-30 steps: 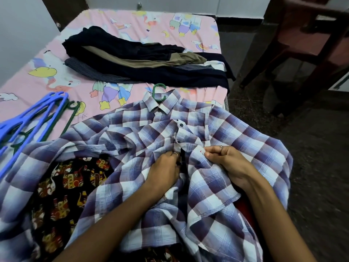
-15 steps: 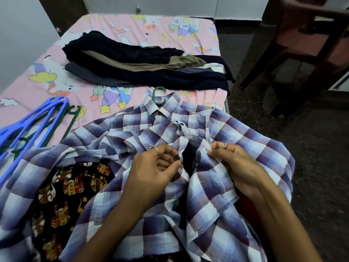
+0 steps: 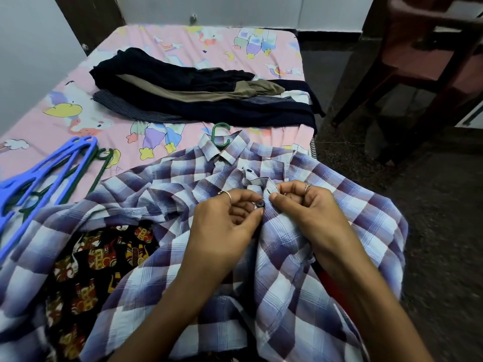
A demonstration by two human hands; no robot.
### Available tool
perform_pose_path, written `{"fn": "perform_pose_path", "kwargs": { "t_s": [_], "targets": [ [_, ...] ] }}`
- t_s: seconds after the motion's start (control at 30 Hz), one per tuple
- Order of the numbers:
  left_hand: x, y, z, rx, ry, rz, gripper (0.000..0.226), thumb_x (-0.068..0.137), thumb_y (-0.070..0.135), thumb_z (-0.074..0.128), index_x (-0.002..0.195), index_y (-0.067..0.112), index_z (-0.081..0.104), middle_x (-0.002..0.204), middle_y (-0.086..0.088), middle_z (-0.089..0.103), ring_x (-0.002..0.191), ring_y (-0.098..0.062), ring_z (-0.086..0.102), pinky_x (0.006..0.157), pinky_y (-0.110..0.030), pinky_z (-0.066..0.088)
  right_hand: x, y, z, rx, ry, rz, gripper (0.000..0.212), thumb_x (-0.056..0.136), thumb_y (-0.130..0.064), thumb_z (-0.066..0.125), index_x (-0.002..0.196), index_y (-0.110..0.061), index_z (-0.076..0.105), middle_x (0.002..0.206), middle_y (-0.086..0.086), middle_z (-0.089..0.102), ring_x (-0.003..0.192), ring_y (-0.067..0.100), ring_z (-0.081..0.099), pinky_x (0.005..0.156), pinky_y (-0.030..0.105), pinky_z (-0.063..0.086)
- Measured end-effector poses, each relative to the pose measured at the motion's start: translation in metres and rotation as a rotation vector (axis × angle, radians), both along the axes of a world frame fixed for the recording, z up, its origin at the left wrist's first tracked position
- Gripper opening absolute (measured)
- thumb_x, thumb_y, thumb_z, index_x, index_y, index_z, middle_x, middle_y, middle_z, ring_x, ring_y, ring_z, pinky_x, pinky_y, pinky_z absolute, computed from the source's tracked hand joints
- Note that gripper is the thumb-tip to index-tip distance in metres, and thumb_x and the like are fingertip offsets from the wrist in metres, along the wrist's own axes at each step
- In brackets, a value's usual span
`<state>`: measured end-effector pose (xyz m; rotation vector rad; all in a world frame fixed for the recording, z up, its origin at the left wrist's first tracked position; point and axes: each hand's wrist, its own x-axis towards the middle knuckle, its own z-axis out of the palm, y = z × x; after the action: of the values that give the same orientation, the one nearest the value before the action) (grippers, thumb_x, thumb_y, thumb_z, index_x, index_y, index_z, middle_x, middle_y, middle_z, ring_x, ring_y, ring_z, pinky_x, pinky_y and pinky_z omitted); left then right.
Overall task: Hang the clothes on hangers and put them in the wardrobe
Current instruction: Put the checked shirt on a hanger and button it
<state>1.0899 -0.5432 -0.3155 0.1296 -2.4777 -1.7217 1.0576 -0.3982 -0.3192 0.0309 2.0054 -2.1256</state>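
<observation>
The checked shirt in purple and white lies spread on the bed, front partly open — a green hanger is inside, its hook coming out at the collar.

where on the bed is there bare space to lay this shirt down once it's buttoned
Bare sheet shows between the wall and the dark folded clothes, and past them toward the headboard. A narrower strip lies between that pile and the checked shirt. The near left is crowded: blue hangers and a printed garment.

One plaid shirt, one green hanger hook, two hands.
</observation>
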Motion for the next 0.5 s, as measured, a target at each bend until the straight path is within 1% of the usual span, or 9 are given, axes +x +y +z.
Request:
{"fn": "perform_pose_path", "kwargs": {
  "t_s": [0.07, 0.13, 0.23, 0.27, 0.33, 0.4, 0.5],
  "targets": [
    [-0.001, -0.002, 0.0, 0.142, -0.055, -0.004, 0.024, 0.081, 0.004, 0.073, 0.085, 0.028, 0.07, 0.072, 0.006, 0.067, 0.068, -0.005, 0.062, 0.067, -0.015, 0.051, -0.001, 0.001, 0.0, 0.01, 0.0, -0.007, 0.009, 0.087, -0.005, 0.065, 0.084, -0.012, 0.062, 0.062, 0.008, 0.038, 0.059, 0.018, 0.026, 0.052, 0.028, 0.017],
    [-0.001, -0.001, 0.002, 0.249, -0.086, -0.012, 0.022, 0.081, 0.003, 0.071, 0.086, 0.025, 0.071, 0.073, 0.008, 0.069, 0.07, -0.003, 0.063, 0.069, -0.013, 0.05, -0.001, 0.001, 0.001, 0.029, 0.006, -0.005, 0.012, 0.087, -0.005, 0.065, 0.081, -0.014, 0.063, 0.057, 0.007, 0.039, 0.056, 0.017, 0.027, 0.051, 0.027, 0.018],
    [0.001, 0.003, 0.003, 0.361, -0.093, -0.011, 0.017, 0.082, 0.002, 0.069, 0.087, 0.017, 0.072, 0.075, 0.004, 0.072, 0.074, -0.004, 0.067, 0.072, -0.014, 0.052, 0.001, 0.0, 0.003, 0.042, 0.02, 0.022, 0.012, 0.087, -0.002, 0.065, 0.08, -0.012, 0.064, 0.068, 0.014, 0.051, 0.066, 0.023, 0.04, 0.059, 0.029, 0.029],
    [0.001, 0.005, 0.003, 0.387, -0.084, -0.003, 0.015, 0.082, 0.002, 0.068, 0.087, 0.016, 0.072, 0.077, 0.003, 0.073, 0.075, -0.005, 0.068, 0.071, -0.014, 0.052, 0.002, -0.001, 0.004, 0.048, 0.024, 0.031, 0.013, 0.086, 0.0, 0.064, 0.08, -0.011, 0.064, 0.071, 0.015, 0.054, 0.069, 0.024, 0.044, 0.063, 0.03, 0.033],
    [0.002, 0.009, 0.003, 0.425, -0.062, 0.014, 0.013, 0.082, 0.002, 0.068, 0.086, 0.014, 0.072, 0.077, 0.001, 0.073, 0.075, -0.006, 0.068, 0.07, -0.013, 0.052, 0.003, -0.001, 0.006, 0.063, 0.024, 0.036, 0.016, 0.085, 0.003, 0.063, 0.078, -0.011, 0.063, 0.072, 0.013, 0.058, 0.07, 0.021, 0.05, 0.063, 0.029, 0.039],
    [0.004, 0.011, 0.002, 0.44, -0.037, 0.024, 0.012, 0.082, 0.003, 0.069, 0.086, 0.014, 0.072, 0.077, 0.0, 0.074, 0.075, -0.006, 0.068, 0.069, -0.013, 0.052, 0.004, -0.002, 0.009, 0.064, 0.015, 0.03, 0.017, 0.085, 0.004, 0.064, 0.077, -0.012, 0.063, 0.071, 0.009, 0.059, 0.068, 0.018, 0.05, 0.06, 0.023, 0.04],
    [0.006, 0.014, -0.001, 0.431, 0.018, 0.033, 0.014, 0.082, 0.0, 0.069, 0.086, 0.013, 0.072, 0.077, 0.001, 0.074, 0.073, -0.005, 0.068, 0.069, -0.013, 0.051, 0.005, -0.003, 0.01, 0.077, 0.008, 0.016, 0.018, 0.083, 0.004, 0.064, 0.074, -0.012, 0.063, 0.068, 0.007, 0.059, 0.065, 0.017, 0.049, 0.057, 0.022, 0.04]
  ]
}}
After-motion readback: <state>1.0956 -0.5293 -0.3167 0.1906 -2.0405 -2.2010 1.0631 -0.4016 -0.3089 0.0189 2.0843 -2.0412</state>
